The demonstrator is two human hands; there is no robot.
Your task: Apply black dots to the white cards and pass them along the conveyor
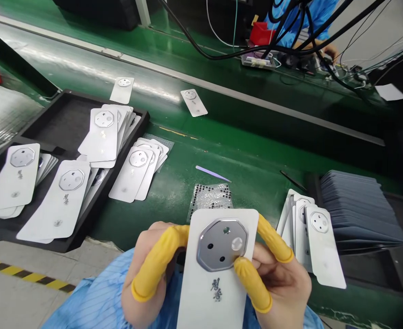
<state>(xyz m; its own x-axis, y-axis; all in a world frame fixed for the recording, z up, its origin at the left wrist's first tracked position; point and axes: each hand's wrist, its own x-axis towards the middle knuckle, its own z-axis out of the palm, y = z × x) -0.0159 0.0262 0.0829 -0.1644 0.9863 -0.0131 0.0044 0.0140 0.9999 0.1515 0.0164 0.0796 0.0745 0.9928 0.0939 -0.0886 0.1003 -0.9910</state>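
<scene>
Both my hands hold one white phone back cover [218,283] upright close to me, its octagonal silver camera plate facing up. My left hand [150,269], with a yellow finger cot, grips the cover's left edge. My right hand [277,278], also in yellow finger cots, grips the right edge, and its thumb presses on the plate's lower right corner. Just beyond the cover lies a clear sheet of small black dots [211,196] and a pair of purple tweezers [211,173] on the green bench.
A black tray [67,123] at left carries several piles of white covers [102,132]; more lie beside it [140,171]. A fanned pile [311,233] and a dark grey stack [355,205] sit at right. Two covers [193,102] ride the conveyor. Another person in blue works at the far side.
</scene>
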